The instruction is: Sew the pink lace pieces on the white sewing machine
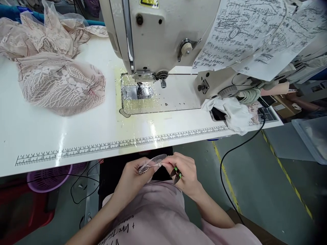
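Note:
Below the table's front edge, over my lap, both hands pinch a small piece of pale pink lace (150, 164). My left hand (134, 178) grips its left end with closed fingers. My right hand (185, 173) pinches the right end between thumb and forefinger, and a small pair of thread snips (176, 174) with green on the handle hangs from its fingers. A white sewing machine (158, 37) stands on the white table (76, 136) ahead, its needle plate (137, 92) bare.
A heap of pink lace pieces (51, 64) lies at the table's left. A printed ruler strip (114, 147) runs along the front edge. Patterned paper sheets (255, 30) hang at the right, with white cloth (233, 114), a black cable (237, 149) and a purple basket (48, 177) below.

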Motion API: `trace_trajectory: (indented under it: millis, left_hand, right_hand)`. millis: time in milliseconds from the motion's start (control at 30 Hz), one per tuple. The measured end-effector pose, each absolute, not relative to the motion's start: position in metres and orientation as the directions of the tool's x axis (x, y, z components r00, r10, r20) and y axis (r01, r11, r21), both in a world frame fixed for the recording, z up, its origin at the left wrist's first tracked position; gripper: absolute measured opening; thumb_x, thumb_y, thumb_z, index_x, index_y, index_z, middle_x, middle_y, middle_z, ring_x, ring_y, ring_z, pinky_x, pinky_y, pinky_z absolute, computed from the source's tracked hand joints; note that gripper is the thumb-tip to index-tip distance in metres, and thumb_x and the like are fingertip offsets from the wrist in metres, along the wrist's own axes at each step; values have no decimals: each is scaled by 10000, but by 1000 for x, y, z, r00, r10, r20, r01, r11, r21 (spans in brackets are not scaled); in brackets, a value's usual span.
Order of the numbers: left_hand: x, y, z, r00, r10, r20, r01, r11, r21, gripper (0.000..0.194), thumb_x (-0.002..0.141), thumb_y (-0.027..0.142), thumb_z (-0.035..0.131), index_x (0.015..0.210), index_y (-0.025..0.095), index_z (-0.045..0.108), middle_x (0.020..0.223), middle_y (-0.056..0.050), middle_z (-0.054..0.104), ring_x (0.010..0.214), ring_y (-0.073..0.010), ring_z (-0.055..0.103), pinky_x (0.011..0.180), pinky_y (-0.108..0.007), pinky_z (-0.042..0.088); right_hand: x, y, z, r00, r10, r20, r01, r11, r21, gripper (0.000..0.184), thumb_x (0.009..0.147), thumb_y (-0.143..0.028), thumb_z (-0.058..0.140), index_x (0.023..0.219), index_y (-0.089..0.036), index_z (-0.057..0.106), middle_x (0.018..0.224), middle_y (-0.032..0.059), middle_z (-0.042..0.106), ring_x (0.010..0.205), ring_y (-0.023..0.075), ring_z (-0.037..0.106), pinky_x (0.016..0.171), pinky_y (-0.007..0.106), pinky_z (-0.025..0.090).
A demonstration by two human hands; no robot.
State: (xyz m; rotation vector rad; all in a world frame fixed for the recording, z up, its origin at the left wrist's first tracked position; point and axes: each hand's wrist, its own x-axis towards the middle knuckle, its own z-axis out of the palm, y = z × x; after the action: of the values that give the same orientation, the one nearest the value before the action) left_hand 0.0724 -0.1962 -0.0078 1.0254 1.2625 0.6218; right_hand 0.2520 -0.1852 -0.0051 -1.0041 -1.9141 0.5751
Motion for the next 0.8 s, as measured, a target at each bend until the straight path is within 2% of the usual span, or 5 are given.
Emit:
trace_trajectory:
  millis: [100, 267, 467, 667, 800]
  left_hand:
    - [73, -198, -10, 239, 897, -372, 238, 318, 918, 223, 856, 369, 612, 749, 180, 663, 701, -4, 576, 665, -138, 501, 608, -242, 367]
    - [73, -199, -4, 333, 911, -242, 197, 184, 963, 116, 867, 256, 577, 808, 191, 652, 1133, -79, 626, 990, -210, 577, 760, -262, 417]
    - [74, -200, -5, 464, 822, -331, 156, 292, 944, 217, 876, 314, 571, 712, 178, 527, 690, 11, 501, 650, -123, 430, 613, -247, 335]
    - [70, -199, -16, 337, 842, -421, 214, 367, 905, 262, 856, 348, 570, 687, 182, 456, 640, 44, 399, 610, -103, 354, 564, -233, 273]
    - [70, -200, -15, 359, 832, -423, 251, 350, 902, 276, 869, 370, 547, 692, 181, 451, 646, 48, 383, 607, -99, 333, 549, -226, 266]
  right_hand:
    - [250, -187, -7, -324, 817, 477, 379, 574, -725, 154, 908, -80, 506, 896, -214, 582, 629, -19, 620, 496, 91, 418, 482, 240, 358]
    - [255, -186, -15, -268, 864, 425, 414, 502, -759, 172, 901, -64, 498, 896, -212, 585, 693, -2, 621, 574, 109, 465, 535, 254, 371]
    - [257, -186, -19, -271, 887, 373, 331, 450, -830, 175, 937, -98, 451, 921, -225, 570, 756, 3, 596, 648, 126, 511, 588, 268, 409]
    - [249, -193, -14, -301, 945, 128, -13, 131, -991, 105, 990, -209, 449, 938, -231, 538, 811, -1, 649, 616, 101, 544, 589, 246, 460]
    - [252, -193, -22, -391, 910, 136, 171, 216, -961, 111, 977, -170, 416, 918, -224, 494, 697, -38, 558, 522, 81, 418, 509, 221, 357]
